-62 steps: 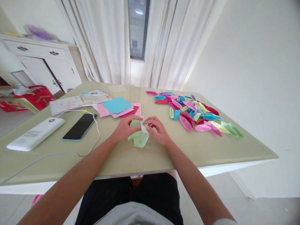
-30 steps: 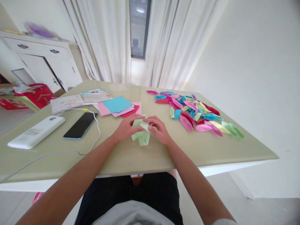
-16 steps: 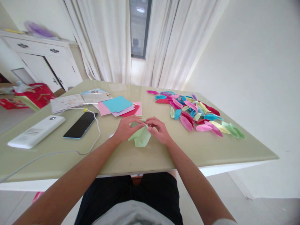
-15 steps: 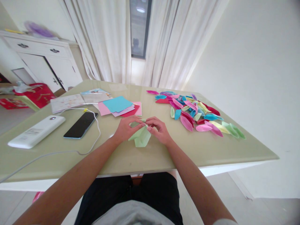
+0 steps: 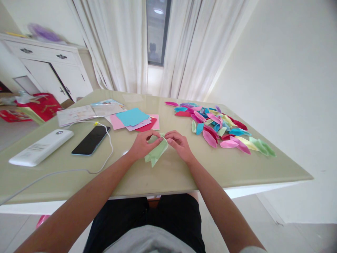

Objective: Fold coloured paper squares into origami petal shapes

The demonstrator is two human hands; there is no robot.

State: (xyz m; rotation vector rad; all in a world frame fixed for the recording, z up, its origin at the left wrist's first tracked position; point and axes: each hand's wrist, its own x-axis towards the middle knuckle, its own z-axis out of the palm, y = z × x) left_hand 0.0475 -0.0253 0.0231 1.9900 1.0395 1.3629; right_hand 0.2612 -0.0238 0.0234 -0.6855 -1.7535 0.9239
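A light green folded paper (image 5: 157,151) is held between my hands near the front middle of the table. My left hand (image 5: 143,143) pinches its upper left part, with the thumb on top. The fingers of my right hand (image 5: 180,143) are closed at its upper right corner. The paper's lower end hangs toward me in a pointed shape. Some of its folds are hidden behind my fingers. Beyond my left hand lies a pile of flat coloured paper sheets (image 5: 132,117), blue on top, with pink, lilac and red beneath.
Many folded paper pieces (image 5: 210,135) in mixed colours are heaped on the right of the table (image 5: 237,172). On the left are a black phone (image 5: 91,140), a white power bank (image 5: 40,148) and a white cable (image 5: 112,149). Printed packets (image 5: 76,115) lie behind them.
The green paper has turned and narrowed: its broad lower flap now shows as a pointed end slanting down to the left. Both hands stay almost in place.
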